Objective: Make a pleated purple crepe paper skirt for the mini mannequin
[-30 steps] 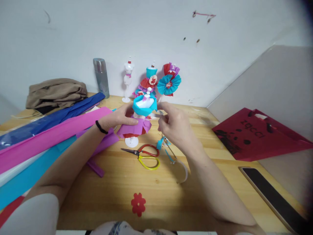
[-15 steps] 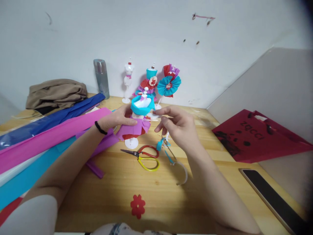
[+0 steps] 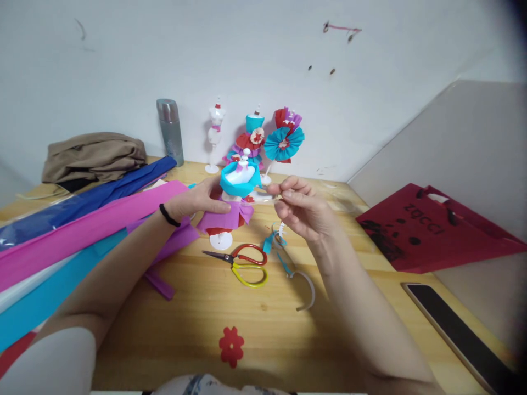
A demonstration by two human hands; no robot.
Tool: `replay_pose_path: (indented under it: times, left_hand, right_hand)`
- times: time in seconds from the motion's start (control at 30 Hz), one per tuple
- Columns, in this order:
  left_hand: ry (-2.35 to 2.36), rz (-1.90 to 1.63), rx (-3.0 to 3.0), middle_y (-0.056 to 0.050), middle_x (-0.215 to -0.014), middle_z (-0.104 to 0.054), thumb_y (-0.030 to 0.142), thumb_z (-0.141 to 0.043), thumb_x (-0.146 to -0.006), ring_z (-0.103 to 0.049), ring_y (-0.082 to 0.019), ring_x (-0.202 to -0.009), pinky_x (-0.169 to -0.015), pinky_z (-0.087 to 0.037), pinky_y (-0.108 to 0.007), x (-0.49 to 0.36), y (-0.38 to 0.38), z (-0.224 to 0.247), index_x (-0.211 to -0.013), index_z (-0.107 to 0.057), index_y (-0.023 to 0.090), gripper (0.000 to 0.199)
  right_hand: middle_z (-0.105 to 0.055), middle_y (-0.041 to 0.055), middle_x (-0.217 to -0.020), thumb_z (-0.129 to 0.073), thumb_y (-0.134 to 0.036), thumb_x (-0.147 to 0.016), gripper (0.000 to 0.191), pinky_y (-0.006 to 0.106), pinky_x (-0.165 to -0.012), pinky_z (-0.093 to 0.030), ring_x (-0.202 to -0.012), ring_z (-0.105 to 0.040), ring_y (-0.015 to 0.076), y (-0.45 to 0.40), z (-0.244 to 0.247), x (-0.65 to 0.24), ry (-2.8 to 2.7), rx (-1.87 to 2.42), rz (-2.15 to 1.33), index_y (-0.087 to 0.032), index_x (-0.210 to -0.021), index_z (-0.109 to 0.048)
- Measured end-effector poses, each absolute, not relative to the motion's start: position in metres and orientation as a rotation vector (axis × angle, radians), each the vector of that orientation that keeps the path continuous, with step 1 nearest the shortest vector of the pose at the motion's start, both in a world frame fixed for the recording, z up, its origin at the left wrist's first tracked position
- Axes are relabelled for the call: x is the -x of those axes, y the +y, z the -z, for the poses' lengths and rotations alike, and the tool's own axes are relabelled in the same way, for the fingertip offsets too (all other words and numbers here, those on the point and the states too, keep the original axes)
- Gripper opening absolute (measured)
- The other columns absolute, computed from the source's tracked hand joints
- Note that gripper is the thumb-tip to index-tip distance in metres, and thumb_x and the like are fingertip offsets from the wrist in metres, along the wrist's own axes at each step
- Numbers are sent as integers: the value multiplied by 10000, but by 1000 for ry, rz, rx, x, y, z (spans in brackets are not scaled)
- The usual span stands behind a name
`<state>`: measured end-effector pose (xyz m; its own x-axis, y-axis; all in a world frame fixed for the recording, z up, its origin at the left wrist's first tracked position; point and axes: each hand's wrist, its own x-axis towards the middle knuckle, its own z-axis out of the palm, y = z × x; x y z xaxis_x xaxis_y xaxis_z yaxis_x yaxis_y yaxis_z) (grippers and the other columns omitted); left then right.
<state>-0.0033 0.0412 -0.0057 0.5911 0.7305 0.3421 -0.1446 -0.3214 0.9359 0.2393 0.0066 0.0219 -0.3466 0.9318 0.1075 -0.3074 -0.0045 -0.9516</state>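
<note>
My left hand [image 3: 200, 200] is closed round the waist of a small white dress-form mannequin [image 3: 240, 176], its thumb lying on the purple paper skirt [image 3: 231, 215]. The form wears a turquoise paper band [image 3: 234, 189] round the top, and red paper shows beneath the skirt. To its right, my right hand [image 3: 303, 208] pinches the end of a thin pale strip [image 3: 263, 201] that runs toward the mannequin's waist. How the strip meets the waist cannot be made out. Scissors with red and yellow handles [image 3: 251, 265] lie just below the mannequin's round base.
Several dressed mannequins, one with a turquoise rosette [image 3: 284, 144], stand at the wall beside a flask [image 3: 169, 131]. Coloured paper rolls [image 3: 94, 230] and brown cloth [image 3: 94, 156] lie left. A red flower cutout [image 3: 231, 346] is in front; a red bag [image 3: 436, 230] and phone [image 3: 457, 334] lie right.
My right hand has turned and lifted slightly, its fingers now gathered closer in a pinch. My left hand and the mannequin have stayed nearly still.
</note>
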Motion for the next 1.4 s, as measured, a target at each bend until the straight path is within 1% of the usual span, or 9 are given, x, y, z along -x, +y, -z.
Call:
replay_pose_path:
  times: [0.13,0.27,0.43,0.57,0.73,0.97,1.17,1.27,1.4]
  left_hand:
    - [526,-933,-1687,-139,-1221,-730,463,-923,-607,-546,-338,-1352,-1098,-465,-441,4,43,7,-1206,-698,178,701]
    - [535,-919,-1687,-157,-1234,-715,477,-918,-606,-537,-359,-1357,-1069,-479,-452,6,45,11,-1218,-690,154,729]
    - [527,-897,-1696,-169,-1243,-700,473,-891,-650,-554,-351,-1332,-1052,-483,-448,7,45,13,-1236,-676,139,708]
    - [526,-890,-1697,-150,-1182,-721,449,-908,-613,-593,-340,-1274,-1057,-476,-452,6,45,10,-1167,-699,158,661]
    - [534,-888,-1712,-143,-1126,-734,438,-908,-609,-602,-336,-1251,-1049,-475,-450,6,43,8,-1120,-711,152,617]
    - [538,-893,-1685,-155,-1126,-736,436,-931,-585,-647,-343,-1178,-1039,-492,-466,7,44,10,-1143,-699,130,677]
    - [418,-942,-1602,-156,-1300,-704,373,-908,-645,-659,-329,-1216,-1050,-506,-447,6,42,12,-1255,-681,182,678]
    - [442,-927,-1621,-155,-1278,-719,393,-907,-645,-653,-338,-1230,-1049,-511,-445,7,43,13,-1256,-693,186,680]
    - [484,-907,-1654,-134,-1214,-746,425,-928,-600,-626,-352,-1271,-1049,-517,-444,7,47,12,-1214,-719,214,682]
  right_hand:
    - [-762,-5,-896,-777,-251,-600,285,161,-323,-266,-435,-535,67,11,-18,-240,-1249,816,-1554,-244,-764,-545]
    - [-751,12,-970,-764,-318,-642,294,177,-340,-238,-442,-493,65,14,-12,-243,-1331,811,-1485,-258,-808,-530]
    - [-747,24,-1006,-707,-387,-715,260,204,-343,-203,-394,-295,41,19,-5,-246,-1447,818,-1412,-261,-850,-524]
    - [-753,11,-972,-687,-422,-740,276,205,-337,-156,-369,-185,22,21,-3,-247,-1498,808,-1428,-258,-854,-497]
    - [-756,-27,-870,-702,-371,-694,291,191,-336,-116,-343,-109,4,21,-6,-248,-1425,790,-1539,-259,-833,-473]
    - [-742,-35,-854,-727,-413,-686,368,176,-316,-135,-325,-145,-8,23,-3,-254,-1450,789,-1537,-256,-810,-418]
    - [-690,-87,-704,-787,-390,-655,389,172,-309,-117,-284,-142,-11,24,-5,-259,-1395,716,-1560,-251,-794,-452]
    - [-736,-21,-736,-810,-451,-659,379,189,-305,-193,-284,-256,9,23,-3,-263,-1490,734,-1582,-234,-799,-532]
    - [-764,53,-802,-806,-497,-711,384,206,-374,-360,-398,-528,76,15,5,-270,-1745,825,-1644,-186,-878,-654]
